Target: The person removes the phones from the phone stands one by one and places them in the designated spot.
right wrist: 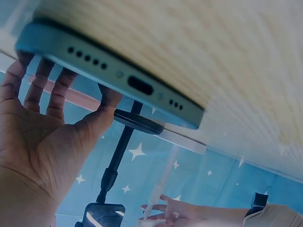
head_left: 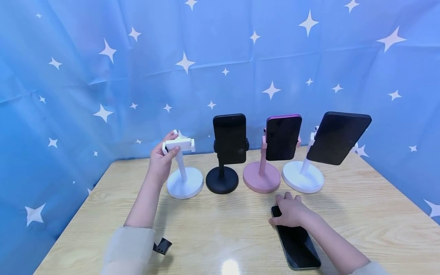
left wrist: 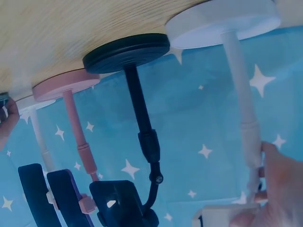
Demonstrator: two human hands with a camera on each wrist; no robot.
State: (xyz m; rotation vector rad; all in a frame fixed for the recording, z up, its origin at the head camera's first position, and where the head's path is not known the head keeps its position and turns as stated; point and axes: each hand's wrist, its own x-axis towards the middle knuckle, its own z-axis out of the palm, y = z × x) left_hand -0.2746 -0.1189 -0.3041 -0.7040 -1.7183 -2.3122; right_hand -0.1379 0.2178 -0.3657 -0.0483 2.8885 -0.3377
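Note:
At the far left of the row, my left hand [head_left: 160, 162] holds the clamp head of a white phone stand [head_left: 185, 183], thumb on its front and fingers behind. That clamp carries no phone. The left wrist view shows the hand [left wrist: 282, 189] beside the stand's upper pole [left wrist: 251, 142]. Over a dark smartphone [head_left: 300, 250] lying screen up on the table, my right hand [head_left: 292, 212] grips its far end, thumb at the left edge and fingers on the other side. In the right wrist view, the phone's bottom edge [right wrist: 161, 97] with its charging port faces the camera.
Right of the white stand stand a black stand [head_left: 222, 180], a pink stand [head_left: 262, 177] and another white stand [head_left: 303, 177], each bearing a dark-screened device. The rightmost device [head_left: 338, 137] is larger and tilted. A starry blue cloth [head_left: 220, 84] hangs behind the wooden table [head_left: 220, 225].

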